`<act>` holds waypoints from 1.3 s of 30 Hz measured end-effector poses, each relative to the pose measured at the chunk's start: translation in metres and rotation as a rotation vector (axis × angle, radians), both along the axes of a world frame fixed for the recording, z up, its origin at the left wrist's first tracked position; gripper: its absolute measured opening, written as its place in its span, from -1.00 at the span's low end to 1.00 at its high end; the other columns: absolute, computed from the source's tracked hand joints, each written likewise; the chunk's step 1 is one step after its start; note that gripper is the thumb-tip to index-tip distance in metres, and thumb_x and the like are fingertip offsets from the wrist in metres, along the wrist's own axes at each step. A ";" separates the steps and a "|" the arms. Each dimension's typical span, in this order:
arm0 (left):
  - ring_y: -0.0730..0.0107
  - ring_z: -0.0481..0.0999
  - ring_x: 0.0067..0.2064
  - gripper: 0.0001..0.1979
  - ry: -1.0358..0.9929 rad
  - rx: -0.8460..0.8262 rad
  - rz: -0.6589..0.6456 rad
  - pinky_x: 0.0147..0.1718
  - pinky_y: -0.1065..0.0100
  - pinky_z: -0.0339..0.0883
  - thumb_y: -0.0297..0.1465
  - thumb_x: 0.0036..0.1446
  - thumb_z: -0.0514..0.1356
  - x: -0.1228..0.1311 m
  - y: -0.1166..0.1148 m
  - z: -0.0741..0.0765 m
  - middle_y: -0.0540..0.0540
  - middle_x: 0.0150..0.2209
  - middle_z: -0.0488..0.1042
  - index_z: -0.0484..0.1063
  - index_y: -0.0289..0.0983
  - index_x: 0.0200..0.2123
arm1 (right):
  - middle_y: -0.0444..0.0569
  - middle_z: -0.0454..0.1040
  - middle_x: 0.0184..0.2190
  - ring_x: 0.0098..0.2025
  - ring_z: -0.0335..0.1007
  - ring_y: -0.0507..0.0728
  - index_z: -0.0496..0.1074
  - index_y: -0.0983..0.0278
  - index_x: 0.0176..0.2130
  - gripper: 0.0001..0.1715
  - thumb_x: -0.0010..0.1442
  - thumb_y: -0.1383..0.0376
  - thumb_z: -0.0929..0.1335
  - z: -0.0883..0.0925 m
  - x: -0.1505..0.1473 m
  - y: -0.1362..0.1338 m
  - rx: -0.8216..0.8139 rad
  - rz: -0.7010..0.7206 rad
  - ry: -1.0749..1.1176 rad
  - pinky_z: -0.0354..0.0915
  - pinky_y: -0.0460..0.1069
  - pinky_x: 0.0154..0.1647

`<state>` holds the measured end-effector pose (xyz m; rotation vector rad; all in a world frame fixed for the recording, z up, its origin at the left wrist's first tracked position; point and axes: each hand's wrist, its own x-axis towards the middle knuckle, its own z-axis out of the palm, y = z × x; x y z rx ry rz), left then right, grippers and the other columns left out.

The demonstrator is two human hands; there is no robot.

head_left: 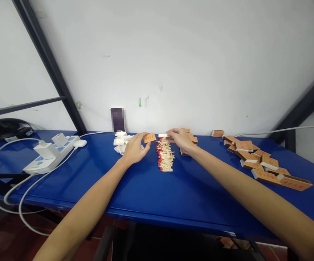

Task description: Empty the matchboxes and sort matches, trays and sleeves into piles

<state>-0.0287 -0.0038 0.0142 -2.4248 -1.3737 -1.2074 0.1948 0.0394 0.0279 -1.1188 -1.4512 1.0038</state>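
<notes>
From afar, my left hand pinches a box, my right hand a tray by the matches

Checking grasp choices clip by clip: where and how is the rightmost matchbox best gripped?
Probably by the right end of the rightmost matchbox, pinched across its label face and back, coming from above. Its dark side faces up and its label faces the person, so it looks set on edge; the left end crowds other boxes, while the right end is clear.
</notes>
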 end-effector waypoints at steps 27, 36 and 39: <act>0.23 0.47 -0.23 -0.53 0.272 0.333 -0.322 -0.21 0.23 0.42 -0.11 0.36 0.02 0.019 -0.023 0.013 -0.15 -0.23 0.44 0.25 -0.27 0.19 | 0.03 0.61 -0.32 -0.33 0.62 0.15 0.40 0.29 0.02 -0.64 0.24 0.23 0.40 0.022 0.009 -0.094 -0.253 0.467 0.151 0.55 0.01 -0.28; 0.21 0.54 -0.11 -0.53 0.221 0.410 -0.385 -0.16 0.18 0.51 -0.14 0.26 0.20 0.021 -0.020 0.011 -0.21 -0.13 0.49 0.32 -0.27 0.13 | -0.08 0.53 -0.37 -0.46 0.54 0.04 0.49 0.28 -0.19 -0.75 0.11 0.25 0.48 0.020 0.045 -0.083 -0.107 0.184 0.256 0.49 -0.10 -0.45; 0.22 0.55 -0.10 -0.57 0.185 0.375 -0.392 -0.13 0.16 0.52 -0.16 0.24 0.23 0.018 -0.017 0.011 -0.21 -0.11 0.52 0.36 -0.27 0.07 | -0.05 0.55 -0.31 -0.42 0.53 0.04 0.49 0.28 -0.19 -0.73 0.07 0.26 0.48 0.023 0.063 -0.072 -0.059 0.060 0.283 0.47 -0.08 -0.41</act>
